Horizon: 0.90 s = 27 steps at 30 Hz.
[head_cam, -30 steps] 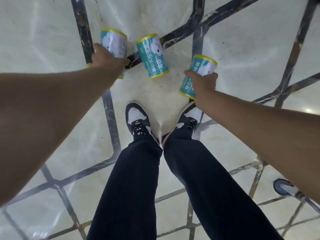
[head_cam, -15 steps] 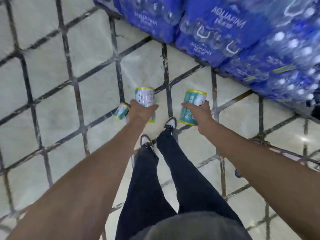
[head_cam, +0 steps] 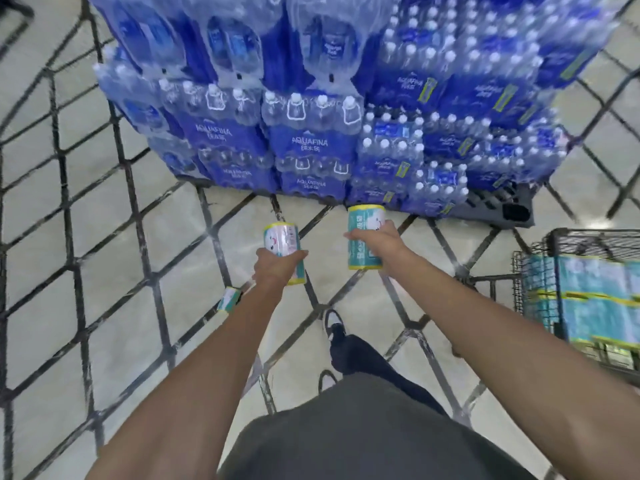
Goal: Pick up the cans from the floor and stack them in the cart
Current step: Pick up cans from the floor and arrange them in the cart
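My left hand grips a teal and white can with yellow rims, held upright above the floor. My right hand holds a second teal can upright, a little higher and to the right. A third can lies on the floor, partly hidden behind my left forearm. The wire cart stands at the right edge, and stacked rows of the same teal cans fill it.
A tall stack of blue shrink-wrapped water bottle packs on a dark pallet stands straight ahead. The floor is pale tile with dark diagonal lines. My legs and shoes are below the hands.
I have stood up from the floor with a can in each hand; the view rose and turned right, bringing the water packs and the cart into sight. One can stays on the floor.
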{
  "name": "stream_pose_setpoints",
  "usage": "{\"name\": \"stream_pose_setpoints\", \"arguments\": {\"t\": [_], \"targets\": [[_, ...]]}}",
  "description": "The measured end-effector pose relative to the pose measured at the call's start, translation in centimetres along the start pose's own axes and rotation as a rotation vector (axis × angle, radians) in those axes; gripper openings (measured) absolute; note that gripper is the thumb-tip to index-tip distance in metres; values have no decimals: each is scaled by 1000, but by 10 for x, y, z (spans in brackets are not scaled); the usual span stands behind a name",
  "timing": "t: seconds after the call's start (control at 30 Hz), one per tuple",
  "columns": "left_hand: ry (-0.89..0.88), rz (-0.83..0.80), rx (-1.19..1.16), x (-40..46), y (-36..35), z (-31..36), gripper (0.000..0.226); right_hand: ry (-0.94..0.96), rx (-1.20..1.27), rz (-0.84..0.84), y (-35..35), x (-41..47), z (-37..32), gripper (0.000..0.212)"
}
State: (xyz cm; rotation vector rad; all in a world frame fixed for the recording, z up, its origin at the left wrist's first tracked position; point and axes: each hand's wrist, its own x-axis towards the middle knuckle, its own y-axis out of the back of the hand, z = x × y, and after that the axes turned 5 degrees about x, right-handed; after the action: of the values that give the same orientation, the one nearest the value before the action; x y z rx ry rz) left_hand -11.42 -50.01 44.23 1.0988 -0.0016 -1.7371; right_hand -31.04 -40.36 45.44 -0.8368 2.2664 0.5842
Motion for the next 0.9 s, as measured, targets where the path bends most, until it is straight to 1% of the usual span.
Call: {"name": "stream_pose_setpoints", "arguments": {"t": [0.03, 0.13, 0.2, 0.27, 0.3, 0.37, 0.4, 0.5, 0.57, 0.6, 0.67, 0.8, 0.83, 0.9], "targets": [[-11, -11, -10, -18, -11, -2, 84, 10, 14, 0, 20, -11, 5, 80], [-75, -54, -29, -67, -53, -5, 63, 16, 50, 4, 82, -34, 25, 96], [-84, -85, -31, -97, -84, -5, 58, 23, 102, 22, 125, -40, 45, 96], [-99, -109, -2, -126, -119, -4, 64, 14, 137, 45, 168, -47, 63, 93], [-109, -122, 2, -141, -136, -2, 71, 15, 147, 60, 191, -52, 69, 90], [-138, -120, 49, -169, -177, 1, 85, 22, 180, 65, 238, -61, 85, 78], [-150, -123, 69, -184, -198, 2, 85, 16, 201, 79, 261, -66, 93, 74], [-151, -160, 93, -230, -270, 2, 79, 11, 220, 87, 342, -73, 117, 73], [-154, -191, 39, -260, -323, 1, 84, 15, 226, 106, 398, -80, 131, 67], [-156, -214, 21, -274, -350, 2, 82, 27, 227, 110, 425, -85, 136, 66], [-165, -266, 4, -298, -402, 2, 75, 34, 233, 129, 478, -85, 152, 69], [-177, -335, 43, -316, -492, -5, 98, -2, 268, 156, 561, -79, 179, 66], [-179, -337, 64, -316, -511, -6, 99, -13, 280, 169, 578, -77, 182, 70], [-175, -336, 111, -337, -537, 4, 94, -24, 297, 200, 610, -66, 190, 84]]}}
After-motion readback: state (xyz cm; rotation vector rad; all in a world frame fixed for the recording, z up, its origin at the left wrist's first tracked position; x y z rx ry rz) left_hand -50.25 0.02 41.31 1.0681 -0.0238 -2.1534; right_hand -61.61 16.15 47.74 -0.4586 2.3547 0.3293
